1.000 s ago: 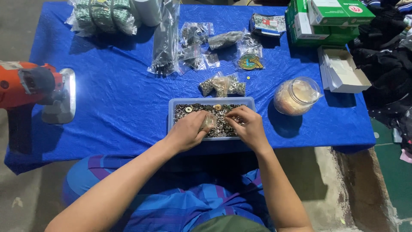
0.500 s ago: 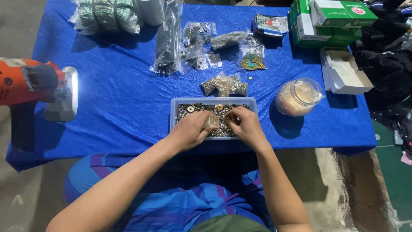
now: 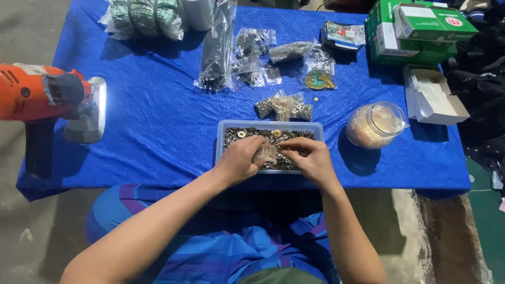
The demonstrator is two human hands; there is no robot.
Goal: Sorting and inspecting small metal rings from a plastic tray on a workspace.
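Observation:
A shallow pale-blue plastic tray (image 3: 223, 131) full of small metal parts sits at the near edge of the blue-covered table (image 3: 158, 121). Both hands work over it. My left hand (image 3: 239, 158) holds a small clear plastic bag (image 3: 264, 153) above the tray. My right hand (image 3: 310, 155) is next to it, fingers pinched at the bag's opening; what they pinch is too small to tell. Three small filled bags (image 3: 284, 108) lie just beyond the tray.
An orange power tool (image 3: 44, 97) rests at the left edge. A clear bag of pale items (image 3: 374, 125) lies right of the tray. Green boxes (image 3: 415, 29) and an open white box (image 3: 434, 94) are far right. Several packets (image 3: 252, 52) line the back.
The hands stay over the tray, shifting only slightly. Nothing else has moved.

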